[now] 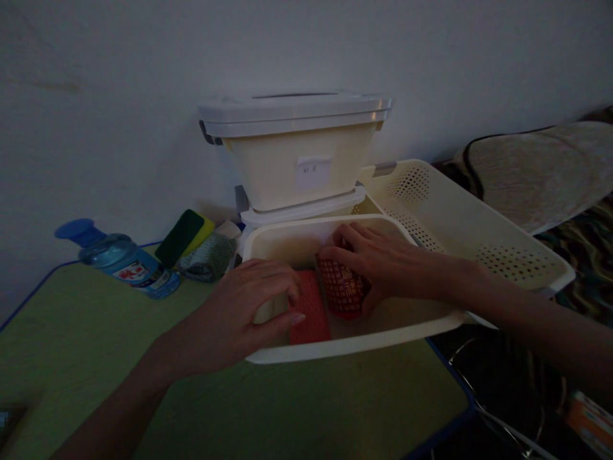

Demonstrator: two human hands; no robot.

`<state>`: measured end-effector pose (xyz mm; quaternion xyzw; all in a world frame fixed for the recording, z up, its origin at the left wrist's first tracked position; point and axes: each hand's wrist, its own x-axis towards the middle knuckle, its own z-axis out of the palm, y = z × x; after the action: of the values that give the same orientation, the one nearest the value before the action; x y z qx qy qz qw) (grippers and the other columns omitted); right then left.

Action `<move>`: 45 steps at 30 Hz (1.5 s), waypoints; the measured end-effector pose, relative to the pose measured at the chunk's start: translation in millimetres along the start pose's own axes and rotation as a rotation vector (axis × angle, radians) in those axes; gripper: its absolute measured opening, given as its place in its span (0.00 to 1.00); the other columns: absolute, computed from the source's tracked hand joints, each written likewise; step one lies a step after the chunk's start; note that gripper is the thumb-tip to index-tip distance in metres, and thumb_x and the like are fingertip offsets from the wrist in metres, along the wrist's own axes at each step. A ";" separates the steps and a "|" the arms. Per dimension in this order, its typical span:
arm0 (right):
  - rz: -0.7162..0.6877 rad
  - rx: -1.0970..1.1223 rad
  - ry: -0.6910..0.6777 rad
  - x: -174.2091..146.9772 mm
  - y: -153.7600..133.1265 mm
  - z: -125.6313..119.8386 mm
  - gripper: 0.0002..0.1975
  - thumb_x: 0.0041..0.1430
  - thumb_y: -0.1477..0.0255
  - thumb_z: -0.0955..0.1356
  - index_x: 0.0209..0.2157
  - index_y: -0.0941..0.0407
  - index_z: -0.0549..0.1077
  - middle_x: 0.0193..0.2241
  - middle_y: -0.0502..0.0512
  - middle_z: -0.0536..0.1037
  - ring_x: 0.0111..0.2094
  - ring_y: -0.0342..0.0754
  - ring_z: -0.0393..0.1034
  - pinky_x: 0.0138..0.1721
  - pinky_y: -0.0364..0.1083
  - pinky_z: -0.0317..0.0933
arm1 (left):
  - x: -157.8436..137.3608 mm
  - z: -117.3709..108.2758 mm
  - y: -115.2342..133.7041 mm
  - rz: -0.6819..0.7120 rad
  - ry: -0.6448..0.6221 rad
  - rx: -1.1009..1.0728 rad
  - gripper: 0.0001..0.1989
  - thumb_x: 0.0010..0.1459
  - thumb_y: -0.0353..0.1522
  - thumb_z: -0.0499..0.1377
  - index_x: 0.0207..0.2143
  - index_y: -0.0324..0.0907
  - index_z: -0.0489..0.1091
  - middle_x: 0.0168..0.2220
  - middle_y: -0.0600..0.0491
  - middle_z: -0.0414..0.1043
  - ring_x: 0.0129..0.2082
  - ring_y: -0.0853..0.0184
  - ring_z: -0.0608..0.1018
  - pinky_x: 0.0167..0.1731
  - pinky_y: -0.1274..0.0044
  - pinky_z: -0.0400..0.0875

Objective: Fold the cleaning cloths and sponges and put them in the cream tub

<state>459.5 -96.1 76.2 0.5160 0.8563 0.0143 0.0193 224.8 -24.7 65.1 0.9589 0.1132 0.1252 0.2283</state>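
Observation:
A cream plastic bin (335, 349) stands on the green table, and both my hands reach into it. My right hand (366, 252) is closed round a dark red item with a gold pattern (341, 284), held tilted inside the bin; its far side is hidden by my fingers. To the left of it lies a flat red textured piece (310, 306), perhaps cloth, at the bottom of the bin. Over the bin's left side is my left hand (261, 303), its thumb and curved fingers apart beside the red piece, with nothing visible between them.
A lidded cream box (268, 169) sits on another white-lidded box behind the bin. On the right is a perforated cream basket (460, 230). A blue bottle (127, 265), a green-yellow sponge (182, 237) and a rolled grey-green cloth (208, 257) are at the left.

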 end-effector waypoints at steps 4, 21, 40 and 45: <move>0.043 0.189 -0.010 -3.5 2.8 -1.8 0.40 0.41 0.66 0.73 0.56 0.57 0.56 0.46 0.59 0.61 0.47 0.54 0.60 0.45 0.50 0.60 | -0.1 0.1 -0.2 -0.005 0.008 0.003 0.09 0.60 0.37 0.50 0.33 0.43 0.66 0.38 0.55 0.71 0.40 0.67 0.71 0.40 0.74 0.61; 0.069 0.289 -0.183 -7.8 -11.3 -10.0 0.34 0.46 0.64 0.70 0.54 0.55 0.57 0.47 0.60 0.66 0.44 0.54 0.66 0.43 0.51 0.60 | 1.7 -1.9 1.1 -0.014 -0.005 0.016 0.10 0.60 0.38 0.50 0.33 0.42 0.66 0.37 0.54 0.71 0.41 0.66 0.71 0.41 0.73 0.61; 0.089 0.369 -0.204 -3.4 -7.4 -5.8 0.31 0.41 0.72 0.72 0.49 0.57 0.59 0.46 0.59 0.66 0.45 0.53 0.64 0.45 0.50 0.60 | 0.9 -1.8 0.5 -0.009 -0.003 0.007 0.12 0.60 0.39 0.49 0.35 0.43 0.67 0.39 0.54 0.71 0.41 0.65 0.71 0.41 0.73 0.62; 0.136 0.393 -0.229 -2.8 -9.5 -10.9 0.27 0.44 0.69 0.72 0.46 0.57 0.61 0.43 0.58 0.70 0.41 0.51 0.68 0.39 0.47 0.62 | -0.5 -0.9 0.3 -0.016 -0.003 0.009 0.10 0.60 0.38 0.49 0.36 0.43 0.67 0.41 0.54 0.71 0.43 0.66 0.71 0.43 0.73 0.62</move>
<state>451.9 -103.0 86.7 0.5647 0.7981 -0.2098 0.0145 224.0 -24.8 66.0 0.9591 0.1213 0.1211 0.2252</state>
